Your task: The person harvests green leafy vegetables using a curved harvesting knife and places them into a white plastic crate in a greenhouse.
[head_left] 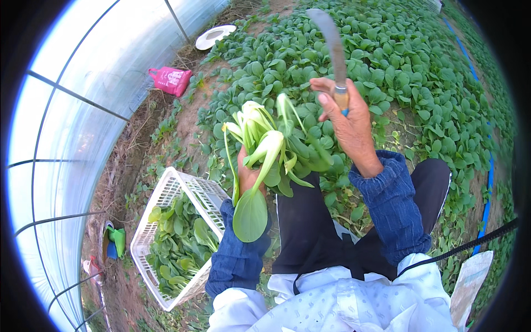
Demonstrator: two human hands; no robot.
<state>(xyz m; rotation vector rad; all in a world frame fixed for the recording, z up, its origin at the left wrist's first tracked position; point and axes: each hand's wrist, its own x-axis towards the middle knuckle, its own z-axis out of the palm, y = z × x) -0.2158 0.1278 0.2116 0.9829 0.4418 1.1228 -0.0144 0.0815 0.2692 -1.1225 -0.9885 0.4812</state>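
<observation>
My left hand [247,170] is closed around a bunch of leafy greens [269,145] that look like bok choy, their pale stem ends up and the leaves hanging over and hiding most of the fingers. One broad leaf droops towards my sleeve. In my right hand [350,120] is a curved harvesting knife [332,41] with a wooden handle. Its blade points up and away from me, a little apart from the greens and slightly blurred. The handle lies against the palm, with some fingers loosely lifted.
A white plastic crate [143,253] holding cut greens [182,240] stands at my left. Dense leafy plants [394,70] grow ahead and to the right. A pink bag [172,81] and a white hat [213,36] lie by the plastic greenhouse wall [112,54]. A blue hose [487,199] runs along the right.
</observation>
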